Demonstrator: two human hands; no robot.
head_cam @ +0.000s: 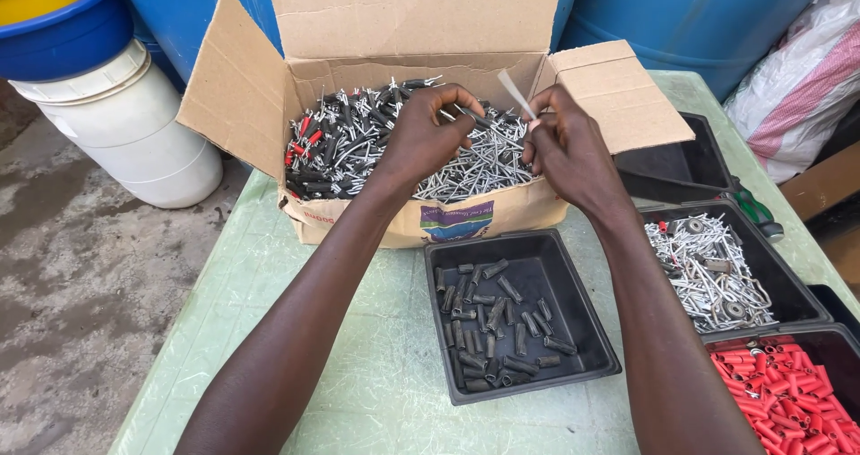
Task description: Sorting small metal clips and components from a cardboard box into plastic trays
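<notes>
Hands over box point(358, 204): left hand point(421, 137) pinching a plug; right hand point(564, 146) pinching its screw point(517, 94), pulling them apart above sorting trays point(448, 330).

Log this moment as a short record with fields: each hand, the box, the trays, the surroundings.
left hand: left hand over the cardboard box, fingers pinching a metal piece
right hand: right hand over the box, grip on a thin silver pin
box contents: silver pins mixed with grey and red sleeves
front tray: black tray with grey sleeves
right trays: silver metal parts; red sleeves
surface: green table
behind: blue barrels, white bucket
</notes>
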